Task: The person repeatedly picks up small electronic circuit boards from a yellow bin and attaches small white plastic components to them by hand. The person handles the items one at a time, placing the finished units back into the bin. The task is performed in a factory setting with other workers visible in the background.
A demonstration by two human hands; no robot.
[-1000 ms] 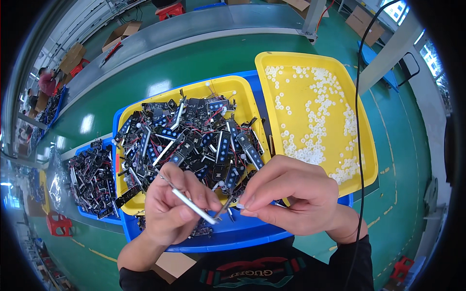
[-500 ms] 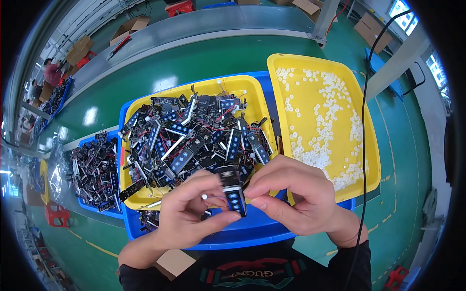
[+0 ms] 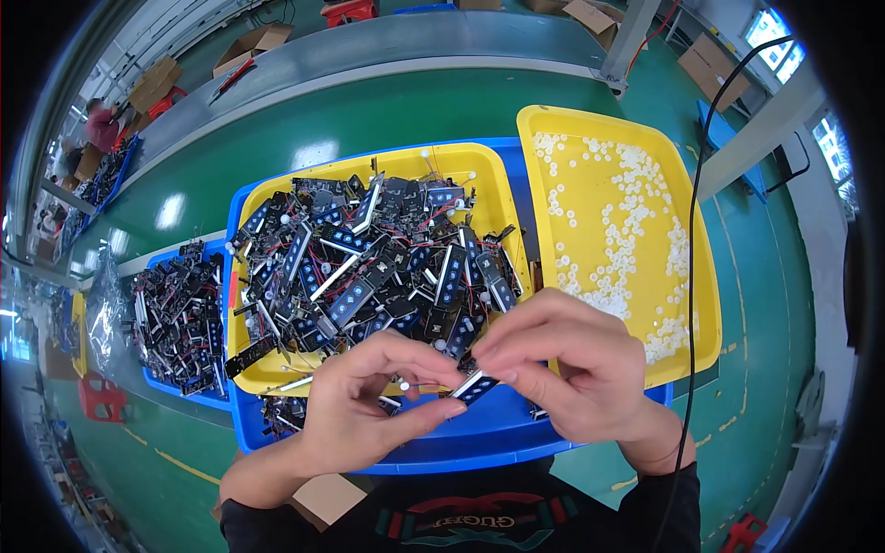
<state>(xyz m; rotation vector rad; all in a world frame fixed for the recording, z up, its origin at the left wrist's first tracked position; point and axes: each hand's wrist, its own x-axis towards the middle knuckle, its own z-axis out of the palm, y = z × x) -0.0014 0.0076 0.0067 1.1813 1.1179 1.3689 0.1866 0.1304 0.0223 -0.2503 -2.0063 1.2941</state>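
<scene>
My left hand (image 3: 355, 392) pinches a small black circuit board (image 3: 475, 388) with blue icons and a white edge between thumb and fingers. A thin lead with a white tip (image 3: 405, 386) sticks out by the left palm. My right hand (image 3: 590, 373) has thumb and fingertips closed on the board's far right end; whether a smaller part is between them is hidden. Behind my hands, many similar boards with red wires (image 3: 369, 267) lie heaped in a yellow tray (image 3: 502, 189). Small white rings (image 3: 604, 300) are scattered in a second yellow tray (image 3: 581, 253) at the right.
A large blue bin (image 3: 498, 438) sits beneath the trays. Another blue bin (image 3: 189, 398) at the left holds more boards. A black cable (image 3: 693, 276) hangs down on the right. Beyond runs a grey bench (image 3: 415, 51); a person (image 3: 101, 127) is far left.
The board has tilted from nearly upright, icons facing me, to a slanted, more edge-on pose. My right fingertips have moved onto its end.
</scene>
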